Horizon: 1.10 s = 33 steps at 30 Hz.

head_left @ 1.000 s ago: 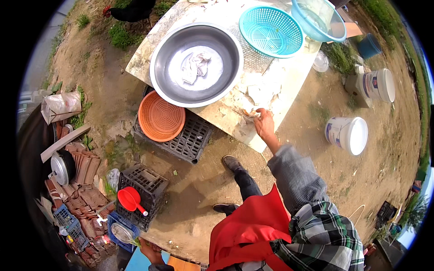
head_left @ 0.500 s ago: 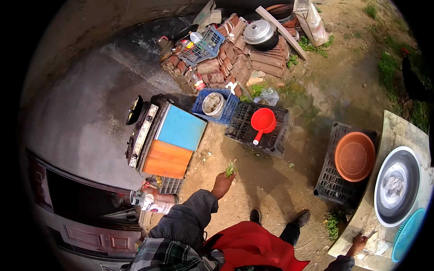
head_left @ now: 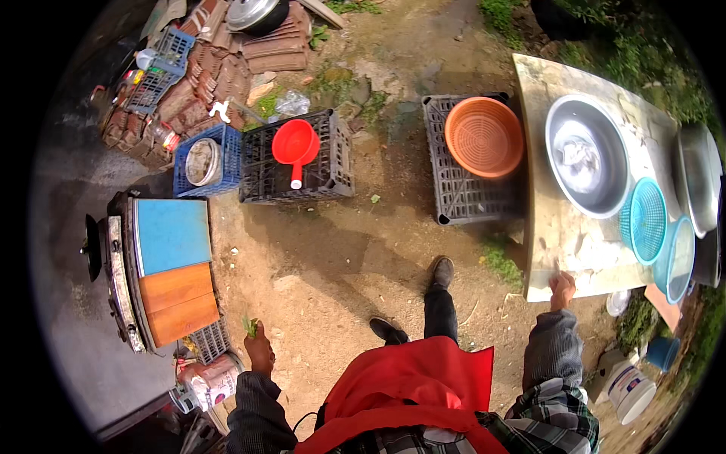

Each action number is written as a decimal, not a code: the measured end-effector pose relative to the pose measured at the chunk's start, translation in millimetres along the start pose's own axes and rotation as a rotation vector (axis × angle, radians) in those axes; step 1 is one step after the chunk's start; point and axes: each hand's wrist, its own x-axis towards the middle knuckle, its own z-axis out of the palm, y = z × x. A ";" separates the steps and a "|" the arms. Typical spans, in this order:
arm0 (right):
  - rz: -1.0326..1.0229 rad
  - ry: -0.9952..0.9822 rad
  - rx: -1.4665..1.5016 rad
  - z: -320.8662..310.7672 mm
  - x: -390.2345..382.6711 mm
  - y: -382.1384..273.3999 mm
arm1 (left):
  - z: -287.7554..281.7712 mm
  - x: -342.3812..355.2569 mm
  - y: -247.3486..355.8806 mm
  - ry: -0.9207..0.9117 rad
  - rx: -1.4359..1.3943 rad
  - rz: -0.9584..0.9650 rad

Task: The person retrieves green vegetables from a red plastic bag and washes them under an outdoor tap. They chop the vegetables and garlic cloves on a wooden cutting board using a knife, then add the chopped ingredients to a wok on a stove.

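My left hand [head_left: 260,349], reaching low over the dirt ground, is closed around a small bunch of green leaves [head_left: 250,326]. The leaves stick up above the fingertips. On the other side, my right hand [head_left: 562,289] is at the near edge of a pale stone-like tabletop [head_left: 538,265]. Its fingers are curled, and whatever they may hold is too small to make out. Farther back on that tabletop sits a wide metal basin [head_left: 556,163] with a shiny, wet-looking bottom. A turquoise colander [head_left: 645,219] stands beside it.
An orange basket [head_left: 484,136] sits on a black crate [head_left: 461,198] left of the table. A red dipper [head_left: 296,144] lies on another black crate [head_left: 333,170]. A stove stand with blue and orange panels [head_left: 172,236] and a gas cylinder [head_left: 215,382] are at left; a white bucket [head_left: 631,393] is at right.
The view has swung right, so the table and basins show more fully. My left hand still holds the greens and is now drawn back nearer my body. My right hand remains at the table's edge.
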 end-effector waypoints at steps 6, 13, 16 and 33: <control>-0.038 0.201 -0.024 8.4 9.8 10.8 | -20.5 20.1 -24.8 0.171 0.209 0.018; -0.394 0.281 -0.823 13.3 -0.9 10.3 | 26.2 -11.3 13.6 0.023 0.269 0.088; -0.420 0.189 -0.923 14.8 4.0 5.5 | 39.6 -19.7 25.8 -0.034 0.287 0.074; -0.562 -0.187 -1.148 101.7 17.6 -33.3 | 56.6 -55.7 29.1 0.000 0.057 0.036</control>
